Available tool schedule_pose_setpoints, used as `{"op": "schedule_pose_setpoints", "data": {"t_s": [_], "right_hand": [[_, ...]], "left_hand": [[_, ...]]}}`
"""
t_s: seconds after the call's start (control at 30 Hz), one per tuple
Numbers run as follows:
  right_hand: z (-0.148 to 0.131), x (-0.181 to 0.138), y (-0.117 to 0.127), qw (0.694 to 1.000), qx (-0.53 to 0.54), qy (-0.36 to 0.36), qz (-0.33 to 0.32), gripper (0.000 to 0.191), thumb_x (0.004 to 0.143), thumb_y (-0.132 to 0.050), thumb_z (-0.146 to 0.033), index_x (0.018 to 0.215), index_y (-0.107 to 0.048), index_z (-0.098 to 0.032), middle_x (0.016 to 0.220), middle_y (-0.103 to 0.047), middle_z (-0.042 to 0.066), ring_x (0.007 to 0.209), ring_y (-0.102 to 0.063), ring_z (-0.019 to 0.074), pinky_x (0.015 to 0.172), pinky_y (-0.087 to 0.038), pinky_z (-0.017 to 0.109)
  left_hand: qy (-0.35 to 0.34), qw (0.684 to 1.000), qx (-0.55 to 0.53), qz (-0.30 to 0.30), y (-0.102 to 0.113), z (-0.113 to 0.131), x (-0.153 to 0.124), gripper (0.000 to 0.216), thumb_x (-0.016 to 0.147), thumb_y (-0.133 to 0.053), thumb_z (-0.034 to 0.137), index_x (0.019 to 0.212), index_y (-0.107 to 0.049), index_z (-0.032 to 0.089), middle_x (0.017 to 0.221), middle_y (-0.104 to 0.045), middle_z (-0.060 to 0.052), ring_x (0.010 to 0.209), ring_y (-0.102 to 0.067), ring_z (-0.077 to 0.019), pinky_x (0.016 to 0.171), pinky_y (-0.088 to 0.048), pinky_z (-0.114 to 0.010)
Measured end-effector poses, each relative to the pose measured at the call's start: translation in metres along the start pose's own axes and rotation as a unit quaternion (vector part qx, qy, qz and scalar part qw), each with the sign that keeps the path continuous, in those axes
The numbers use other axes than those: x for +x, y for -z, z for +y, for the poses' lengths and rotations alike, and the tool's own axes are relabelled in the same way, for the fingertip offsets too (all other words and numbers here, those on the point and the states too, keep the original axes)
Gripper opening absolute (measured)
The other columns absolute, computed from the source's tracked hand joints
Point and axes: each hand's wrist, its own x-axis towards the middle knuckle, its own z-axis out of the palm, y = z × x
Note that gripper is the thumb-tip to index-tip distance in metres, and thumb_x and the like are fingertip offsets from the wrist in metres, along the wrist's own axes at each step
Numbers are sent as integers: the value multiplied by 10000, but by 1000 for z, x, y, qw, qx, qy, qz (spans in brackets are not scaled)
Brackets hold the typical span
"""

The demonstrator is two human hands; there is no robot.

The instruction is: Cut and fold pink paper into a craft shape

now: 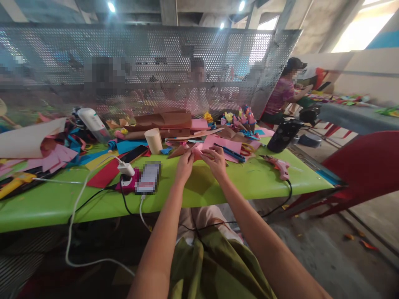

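Between my two hands, just above the green tabletop [246, 182], is a small piece of pink paper [197, 152]. My left hand [185, 164] pinches its left side. On the right side, my right hand [215, 161] has its fingers closed on the same paper. Parts of it are hidden by my fingers. Right behind my right hand lie a pink paper sheet [226, 145], a blue craft knife [233, 155] and scissors with yellow handles [247, 148]. A beige cardboard tube [153, 141] stands upright beyond my left hand.
A pink glue gun [280, 167] with a black cord lies on the right, near a dark tumbler [285, 135]. At left are a phone [148, 177], a plugged charger [126, 168] and looping cables. Paper flowers [240, 118] and a perforated metal screen [174, 62] stand behind. A person sits at right.
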Motion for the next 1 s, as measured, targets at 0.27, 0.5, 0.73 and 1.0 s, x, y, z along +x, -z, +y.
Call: {"op": "schedule_pose_setpoints", "data": {"t_s": [0.27,0.5,0.73,1.0], "right_hand": [[-9,-1,3,982,-164,98,-13,242,877,-667,-218,1105,-734,-269,1071,-718,68,1019,-596,277,966,-453,454],[-11,-4,2,972,-206,112,-9,189,928,-629,-255,1050,-770,-286,1086,-734,62,1019,-599,270,955,-434,427],[-11,-4,2,968,-222,116,-11,185,929,-628,-243,1043,-769,-277,1045,-754,57,986,-603,270,916,-438,418],[-11,-3,0,972,-202,120,-14,145,930,-639,-278,991,-768,-257,1011,-761,61,953,-624,254,911,-447,406]], "left_hand": [[35,995,90,-28,1,10,-4,401,993,-483,308,1368,-627,289,1344,-678,-76,1220,-643,-294,1016,-477,-385],[37,996,63,-47,1,14,-5,421,1001,-471,326,1402,-598,297,1399,-643,-53,1280,-608,-279,1042,-457,-361],[55,988,131,-64,1,18,-7,397,1005,-479,339,1371,-628,304,1304,-705,-76,1192,-667,-289,1002,-480,-370],[55,981,182,-42,1,24,-9,378,1013,-453,296,1326,-662,265,1243,-734,-93,1118,-701,-274,981,-497,-359]]}}
